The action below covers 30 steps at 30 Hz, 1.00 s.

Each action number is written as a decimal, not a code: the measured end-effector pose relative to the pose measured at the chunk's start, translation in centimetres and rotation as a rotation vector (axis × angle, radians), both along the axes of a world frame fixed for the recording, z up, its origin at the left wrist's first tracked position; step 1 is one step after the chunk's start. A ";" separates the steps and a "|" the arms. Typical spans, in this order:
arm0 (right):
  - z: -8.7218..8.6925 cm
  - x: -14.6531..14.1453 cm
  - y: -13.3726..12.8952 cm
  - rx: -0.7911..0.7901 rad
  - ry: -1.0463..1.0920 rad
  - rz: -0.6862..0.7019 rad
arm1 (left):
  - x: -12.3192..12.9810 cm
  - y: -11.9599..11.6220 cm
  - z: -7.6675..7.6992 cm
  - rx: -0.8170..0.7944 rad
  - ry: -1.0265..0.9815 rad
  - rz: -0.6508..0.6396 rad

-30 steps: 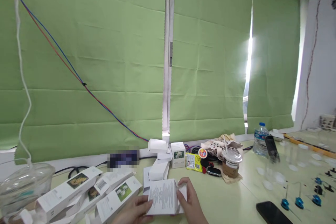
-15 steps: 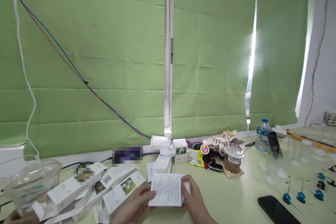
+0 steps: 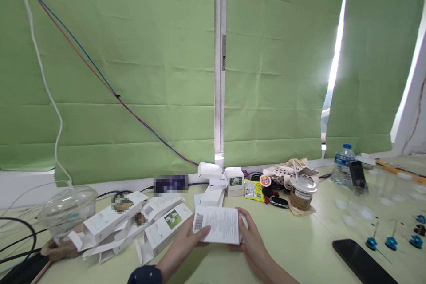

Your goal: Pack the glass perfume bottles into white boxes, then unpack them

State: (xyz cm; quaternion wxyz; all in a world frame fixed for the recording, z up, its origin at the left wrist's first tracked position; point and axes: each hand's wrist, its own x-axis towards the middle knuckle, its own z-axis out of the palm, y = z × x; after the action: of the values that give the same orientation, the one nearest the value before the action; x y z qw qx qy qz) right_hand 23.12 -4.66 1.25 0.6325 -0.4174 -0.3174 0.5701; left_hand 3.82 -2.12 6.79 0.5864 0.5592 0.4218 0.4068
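A white cardboard box (image 3: 221, 225) with grey printed text and a barcode is held between my two hands above the table. My left hand (image 3: 189, 238) grips its left end, thumb lying over the printed face. Around the right end, my right hand (image 3: 252, 238) is closed, its fingers partly hidden behind the box. Left of my hands lie several opened white boxes (image 3: 169, 227), some with a flower picture and loose flaps. Just behind the held box, more white boxes (image 3: 212, 194) are piled, and one with a flower picture (image 3: 234, 182) stands upright.
A clear plastic bowl (image 3: 68, 208) sits at left, near cables. Behind are a yellow packet (image 3: 254, 190), a car key (image 3: 278, 202), an iced drink cup (image 3: 302, 193) and a water bottle (image 3: 344, 164). A black phone (image 3: 361, 259) and small blue parts (image 3: 391, 243) lie at right.
The view has shifted, so the scene sits slightly higher and further right. The box has turned a little in my hands, and its barcode now shows. Both hands still hold it.
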 end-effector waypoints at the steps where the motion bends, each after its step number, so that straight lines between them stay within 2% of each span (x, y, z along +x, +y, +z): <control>1: 0.0 0.0 -0.1 0.005 0.011 0.001 | 0.1 0.0 0.0 0.040 0.017 0.034; 4: 0.1 -0.3 -0.4 -0.008 0.073 0.019 | 0.2 0.1 -0.1 0.152 0.042 0.121; 8: 0.5 -0.7 -0.7 -0.028 0.177 0.075 | 0.2 0.3 0.5 0.261 0.064 0.170; 11: 0.7 -0.9 -1.0 -0.060 0.237 0.098 | 0.5 0.0 1.2 0.298 0.089 0.179; 14: 0.7 -1.0 -1.4 -0.115 0.197 0.067 | 0.8 -0.4 2.0 0.303 0.133 0.192; 17: 0.6 -0.9 -1.6 -0.147 0.173 0.073 | 0.1 -0.4 3.4 0.327 0.195 0.266; 21: 0.3 -0.4 -1.3 -0.208 0.189 0.041 | -4.0 0.4 6.9 0.425 0.311 0.518; 25: 0.2 0.1 -0.9 -0.195 0.221 0.039 | -10.1 1.6 9.8 0.512 0.498 0.972; 27: 0.3 0.2 -0.8 -0.194 0.240 0.051 | -12.3 2.3 10.1 0.545 0.592 1.110; 30: 0.6 0.1 -0.7 -0.250 0.259 0.042 | -13.2 3.1 9.3 0.629 0.706 1.125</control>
State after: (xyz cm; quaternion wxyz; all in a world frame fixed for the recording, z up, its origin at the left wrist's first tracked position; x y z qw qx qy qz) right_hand 23.18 -5.32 1.88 0.5991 -0.4092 -0.1685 0.6673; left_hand -9.36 0.95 16.14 -0.0699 0.4976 0.6721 0.5438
